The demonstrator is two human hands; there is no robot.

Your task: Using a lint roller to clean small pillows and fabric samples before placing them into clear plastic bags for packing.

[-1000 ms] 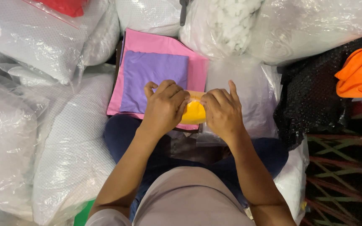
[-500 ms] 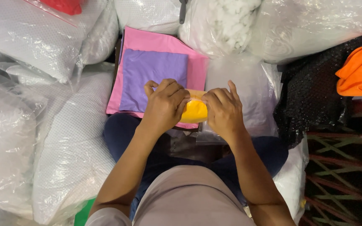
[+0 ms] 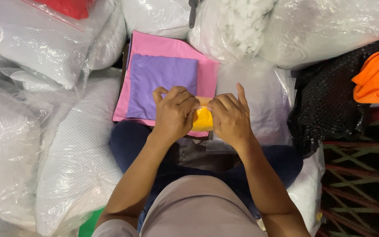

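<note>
While I watched through the head camera, both hands were closed on a small yellow-orange piece of fabric (image 3: 203, 118) held between them. The left hand (image 3: 175, 112) had its fingers curled over the piece's left side; the right hand (image 3: 230, 116) gripped its right side, index finger raised. The piece sat just above the person's lap, over the near edge of a pink cloth (image 3: 172, 48). A smaller purple cloth (image 3: 161, 81) lay flat on the pink one, touching the left hand's knuckles. Clear plastic bags of white stuffing (image 3: 242, 22) ringed the cloths. A flat clear plastic bag (image 3: 259, 96) lay just right of the right hand. Black fabric (image 3: 325, 109) and an orange cloth (image 3: 378, 77) lay well to the right. A red item in plastic (image 3: 69, 6) showed at upper left.
</note>
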